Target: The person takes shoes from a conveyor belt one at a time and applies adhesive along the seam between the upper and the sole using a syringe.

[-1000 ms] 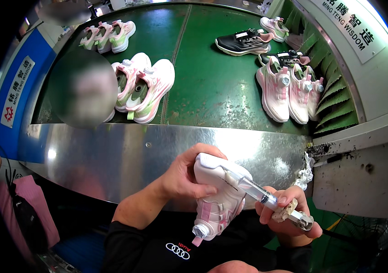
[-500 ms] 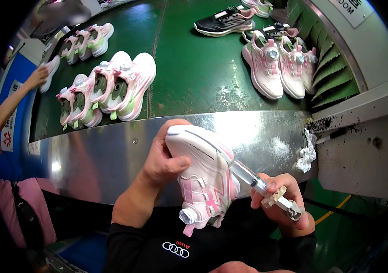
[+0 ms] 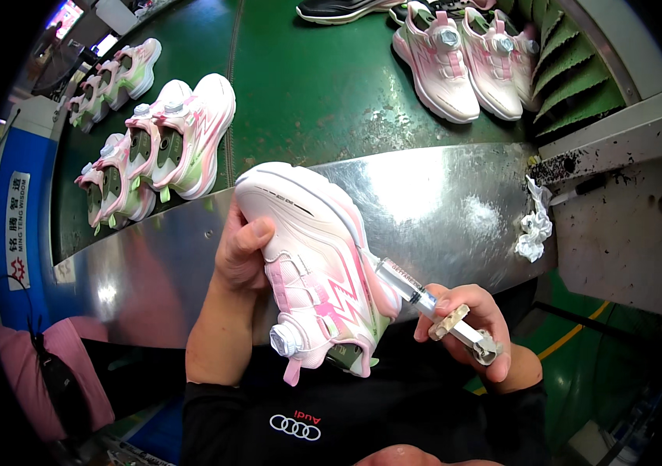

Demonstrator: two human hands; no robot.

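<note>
My left hand (image 3: 244, 248) is closed round the toe end of a white and pink sneaker (image 3: 311, 272), tilted on its side with its heel toward me. A white dial sits on its upper near the pink heel tab. In my right hand (image 3: 470, 326) is a clear syringe (image 3: 408, 289), gripped round the barrel end and plunger. Its tip meets the seam between the sneaker's sole and upper, or lies very near it. A beige, crusted collar surrounds the syringe by my fingers, and grey wrapping covers the plunger's end.
A metal ledge (image 3: 300, 311) edges the green conveyor belt (image 3: 307, 101). Several pink and white sneakers (image 3: 199, 136) stand left on the belt, others (image 3: 443, 70) right, beside green flaps (image 3: 579, 93). Crumpled white tissue (image 3: 533, 225) lies at the ledge's right end. A pink-clothed person (image 3: 59, 380) is at left.
The sneaker and my left hand have shifted left and slightly up in view, the syringe following. The view has moved too. The co-worker's hand with a shoe at left has gone from sight.
</note>
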